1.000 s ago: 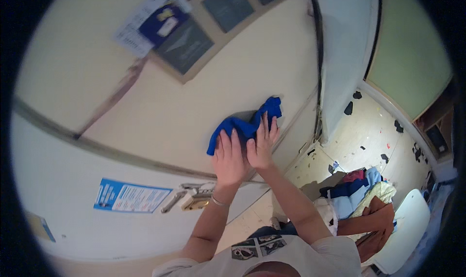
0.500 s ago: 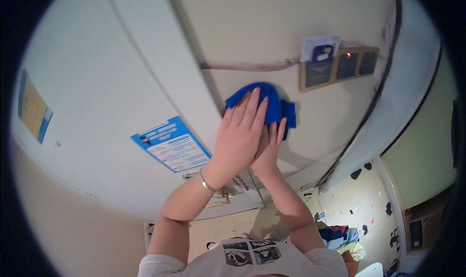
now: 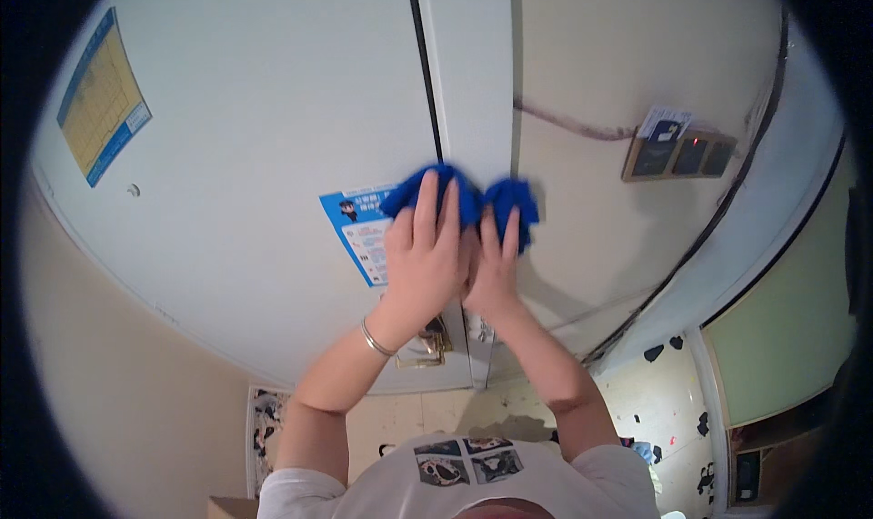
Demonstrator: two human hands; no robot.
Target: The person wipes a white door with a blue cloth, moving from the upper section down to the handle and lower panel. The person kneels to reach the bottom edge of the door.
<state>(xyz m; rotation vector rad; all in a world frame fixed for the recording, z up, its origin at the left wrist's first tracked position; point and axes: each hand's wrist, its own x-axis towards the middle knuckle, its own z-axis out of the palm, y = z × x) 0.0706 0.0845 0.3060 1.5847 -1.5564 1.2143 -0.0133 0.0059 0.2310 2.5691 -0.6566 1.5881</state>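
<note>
My left hand, with a silver bracelet at the wrist, presses a bunched blue cloth against the white door, over the upper right of a blue and white notice. Close to its right, my right hand holds more blue cloth against the white door frame and the wall edge. The fingers of both hands lie extended over the fabric. Whether this is one cloth or two, I cannot tell. A brass door handle shows below my left wrist.
On the right wall is a switch panel with a red light and cards tucked behind it. A dark smudge runs along that wall. A yellow and blue sheet is stuck on the door's left. Black scraps lie on the floor.
Both hands have moved left with the blue cloth, from the wall beside the frame onto the frame and door edge. They overlapped before and are now more side by side. The view has turned left.
</note>
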